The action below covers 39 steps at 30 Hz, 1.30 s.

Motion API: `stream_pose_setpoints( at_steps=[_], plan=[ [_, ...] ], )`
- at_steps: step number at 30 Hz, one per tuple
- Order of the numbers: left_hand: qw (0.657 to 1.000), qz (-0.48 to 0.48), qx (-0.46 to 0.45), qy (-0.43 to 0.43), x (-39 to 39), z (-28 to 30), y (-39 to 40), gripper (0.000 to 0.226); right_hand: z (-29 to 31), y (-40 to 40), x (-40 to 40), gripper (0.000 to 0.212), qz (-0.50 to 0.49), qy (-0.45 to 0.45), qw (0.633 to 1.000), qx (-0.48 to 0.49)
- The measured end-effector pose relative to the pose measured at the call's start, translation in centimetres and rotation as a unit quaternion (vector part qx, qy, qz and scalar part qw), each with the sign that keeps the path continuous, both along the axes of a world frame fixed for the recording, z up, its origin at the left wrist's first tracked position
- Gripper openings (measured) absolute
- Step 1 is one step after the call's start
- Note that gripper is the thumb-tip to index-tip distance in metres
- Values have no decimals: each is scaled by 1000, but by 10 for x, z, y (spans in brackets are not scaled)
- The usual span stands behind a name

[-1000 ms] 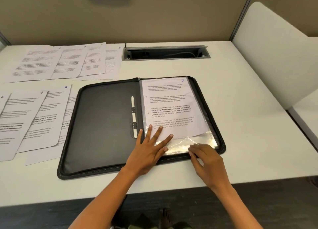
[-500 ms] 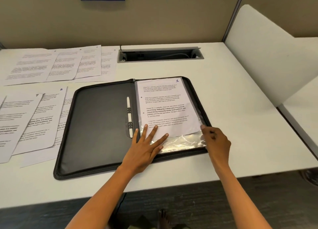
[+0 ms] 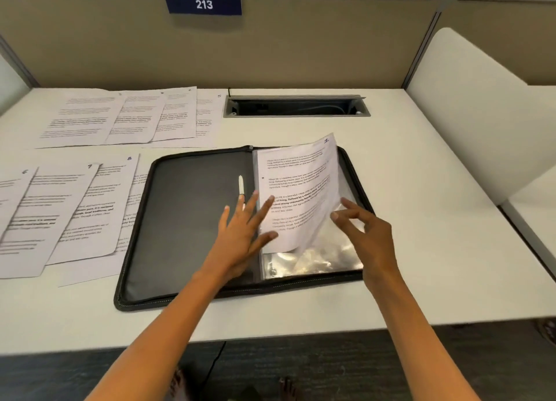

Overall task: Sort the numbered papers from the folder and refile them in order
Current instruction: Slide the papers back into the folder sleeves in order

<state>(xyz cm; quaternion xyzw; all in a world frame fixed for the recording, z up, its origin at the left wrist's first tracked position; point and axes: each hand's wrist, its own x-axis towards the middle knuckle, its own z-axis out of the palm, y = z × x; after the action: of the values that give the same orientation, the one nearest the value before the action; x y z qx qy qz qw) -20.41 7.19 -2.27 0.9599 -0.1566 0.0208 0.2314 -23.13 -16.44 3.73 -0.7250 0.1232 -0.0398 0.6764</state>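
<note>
A black zip folder (image 3: 186, 220) lies open on the white desk. On its right half, a clear sleeve holding the sheet numbered 1 (image 3: 298, 184) is raised along its right edge and curls to the left. My right hand (image 3: 370, 238) pinches that raised edge with thumb and fingers. Spread flat, my left hand (image 3: 240, 235) lies over the spine, its fingertips on the sheet's lower left. Further clear sleeves (image 3: 325, 256) lie flat beneath. A white fastener strip (image 3: 241, 184) runs along the spine.
Several numbered sheets overlap in a back row (image 3: 120, 117) and in a nearer row (image 3: 75, 208) left of the folder. A recessed cable box (image 3: 296, 105) sits behind the folder. A white divider panel (image 3: 481, 114) bounds the desk on the right.
My right hand went from the sleeve's bottom edge to its right edge and lifted it, so the sheet curls leftward. My left hand stayed flat near the spine.
</note>
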Motion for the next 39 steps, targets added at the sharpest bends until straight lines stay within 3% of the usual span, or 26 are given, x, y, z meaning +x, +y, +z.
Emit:
stream_pose_setpoints(
  at_steps=[4, 8, 14, 17, 22, 25, 28, 31, 33, 35, 39],
  plan=[
    [990, 72, -120, 4, 8, 30, 24, 79, 14, 49, 5, 8, 111, -71, 991, -34],
    [968, 133, -213, 6, 8, 48, 59, 84, 9, 108, 9, 10, 220, -112, 957, -155],
    [955, 201, -217, -30, 3, 58, 117, 71, -18, 188, 7, 13, 322, -136, 913, -208],
    [963, 214, -163, -20, -3, 51, 141, 72, -32, 214, 7, 10, 363, -122, 895, -230],
    [973, 208, 48, 93, -12, 18, 169, 52, -45, 241, 4, 15, 397, -67, 877, -264],
    [962, 198, 96, 163, -18, 4, 179, 50, -48, 245, 6, 24, 419, -42, 864, -275],
    [954, 181, 126, 204, -22, -3, 191, 59, -51, 241, 19, 45, 392, -97, 850, -337],
    [958, 161, 135, 196, -23, -5, 195, 107, -56, 232, 42, 90, 374, -150, 781, -477],
    [958, 137, 178, 177, -24, -6, 197, 127, -62, 229, 55, 103, 399, -144, 729, -537],
    [957, 118, 202, 172, -25, -9, 199, 132, -70, 228, 61, 105, 427, -129, 693, -566],
    [963, 115, 177, 170, -28, -19, 203, 126, -83, 229, 63, 111, 463, -94, 662, -581]
  ],
)
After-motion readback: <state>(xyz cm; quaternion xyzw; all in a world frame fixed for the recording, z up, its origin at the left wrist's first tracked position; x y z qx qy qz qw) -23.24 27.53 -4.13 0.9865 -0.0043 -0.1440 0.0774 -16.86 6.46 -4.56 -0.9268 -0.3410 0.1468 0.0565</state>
